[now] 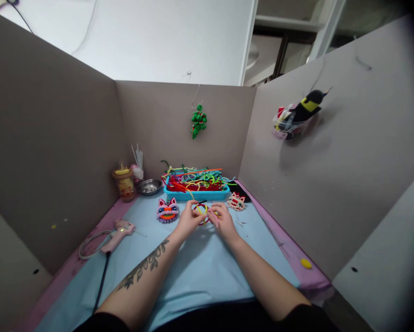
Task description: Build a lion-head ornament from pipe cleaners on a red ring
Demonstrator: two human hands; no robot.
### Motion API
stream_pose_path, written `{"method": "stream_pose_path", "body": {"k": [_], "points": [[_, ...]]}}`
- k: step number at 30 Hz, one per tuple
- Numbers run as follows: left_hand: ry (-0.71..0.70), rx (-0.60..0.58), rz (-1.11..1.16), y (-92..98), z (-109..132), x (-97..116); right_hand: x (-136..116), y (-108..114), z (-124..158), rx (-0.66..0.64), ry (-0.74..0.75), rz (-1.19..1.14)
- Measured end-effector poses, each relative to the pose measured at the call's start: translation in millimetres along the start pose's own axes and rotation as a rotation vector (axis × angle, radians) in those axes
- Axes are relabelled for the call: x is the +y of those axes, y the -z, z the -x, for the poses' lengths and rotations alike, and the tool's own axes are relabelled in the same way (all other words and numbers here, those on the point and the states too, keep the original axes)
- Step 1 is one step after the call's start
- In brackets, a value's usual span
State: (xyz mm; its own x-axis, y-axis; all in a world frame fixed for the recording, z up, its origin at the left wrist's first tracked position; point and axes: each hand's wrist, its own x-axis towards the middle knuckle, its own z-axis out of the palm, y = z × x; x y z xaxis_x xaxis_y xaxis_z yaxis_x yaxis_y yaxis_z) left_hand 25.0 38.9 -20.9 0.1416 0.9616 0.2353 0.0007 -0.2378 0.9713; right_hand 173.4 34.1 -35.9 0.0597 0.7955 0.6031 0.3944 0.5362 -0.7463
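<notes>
My left hand (190,217) and my right hand (223,222) meet over the middle of the blue cloth, both with fingers closed. Between them is a ring of dark red and yellow pipe cleaners (200,209), pinched from either side. Its finer twists are too small to make out. To the left of my left hand lies a purple lion-head craft piece (167,210) with pink ears and an orange nose. Beyond my right hand sits a cream and red lion-head piece (236,201).
A blue tray (196,195) heaped with coloured pipe cleaners stands behind my hands. Left are a metal bowl (150,186), a lidded drink cup (125,185) and a pink glue gun (119,234) with its cord. Grey panels enclose three sides; a green beaded ornament (199,121) hangs at the back.
</notes>
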Motion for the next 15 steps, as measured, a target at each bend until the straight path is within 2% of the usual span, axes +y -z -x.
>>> {"method": "stream_pose_path", "body": {"k": [8, 15], "points": [[-0.02, -0.043, -0.068, 1.0, 5.6, 5.8, 1.2, -2.0, 0.8, -0.046, 0.047, 0.068], [-0.025, -0.083, -0.08, -1.6, 1.5, 0.9, 4.2, -4.8, -2.1, 0.031, -0.006, 0.048]]}}
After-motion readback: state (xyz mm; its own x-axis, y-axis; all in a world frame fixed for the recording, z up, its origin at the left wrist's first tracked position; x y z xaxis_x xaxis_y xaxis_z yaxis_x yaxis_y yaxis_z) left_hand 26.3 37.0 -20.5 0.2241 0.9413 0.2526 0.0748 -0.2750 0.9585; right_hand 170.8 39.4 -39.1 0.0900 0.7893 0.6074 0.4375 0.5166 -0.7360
